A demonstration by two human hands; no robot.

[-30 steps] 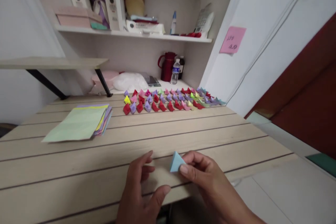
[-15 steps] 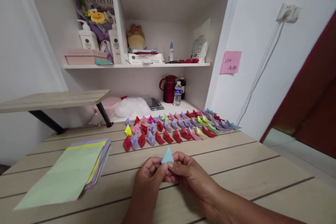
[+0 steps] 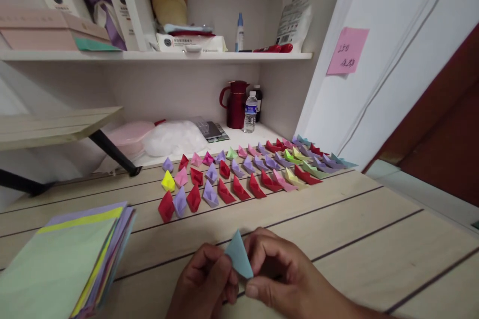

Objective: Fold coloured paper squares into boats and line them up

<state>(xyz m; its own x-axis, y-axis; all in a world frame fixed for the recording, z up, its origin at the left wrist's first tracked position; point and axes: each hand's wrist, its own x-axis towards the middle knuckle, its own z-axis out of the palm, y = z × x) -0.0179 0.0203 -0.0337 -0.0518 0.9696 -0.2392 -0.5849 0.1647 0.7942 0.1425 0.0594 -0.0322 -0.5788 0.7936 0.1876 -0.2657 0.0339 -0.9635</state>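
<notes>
A small folded piece of light blue paper (image 3: pixel 238 258) stands point-up between my two hands near the table's front edge. My left hand (image 3: pixel 204 285) pinches its left side with curled fingers. My right hand (image 3: pixel 279 275) grips its right side, thumb pressed on the lower corner. Beyond them, several small folded paper boats (image 3: pixel 239 174) in red, purple, pink, yellow and green stand in rows across the wooden table (image 3: pixel 374 239).
A stack of coloured paper sheets (image 3: pixel 60 264) lies at the front left. At the back stand a red jug (image 3: pixel 235 103), a water bottle (image 3: pixel 250 111) and a white plastic bag (image 3: pixel 174 137). A shelf (image 3: pixel 149 56) holds boxes and bottles. A pink note (image 3: pixel 347 51) sticks on the right wall.
My left hand came in and closed on the blue paper beside my right. The view moved closer to the table and the rows of boats.
</notes>
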